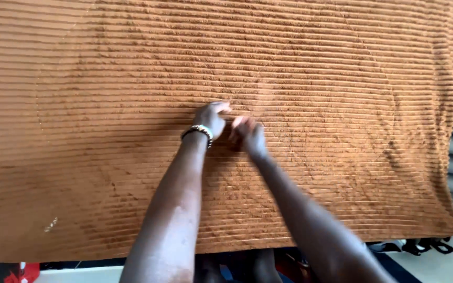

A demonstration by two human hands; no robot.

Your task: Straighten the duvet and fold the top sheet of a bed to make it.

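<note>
Ribbed brown blanket [315, 78]; both hands [212, 118] touching.

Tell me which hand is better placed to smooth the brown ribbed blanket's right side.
Right hand, probably: it rests on the blanket nearer that side, while the left hand lies just beside it, farther away.

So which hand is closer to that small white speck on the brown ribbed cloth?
Left. The left hand rests on the cloth up and to the right of the white speck; the right hand lies just beyond it, farther right.
</note>
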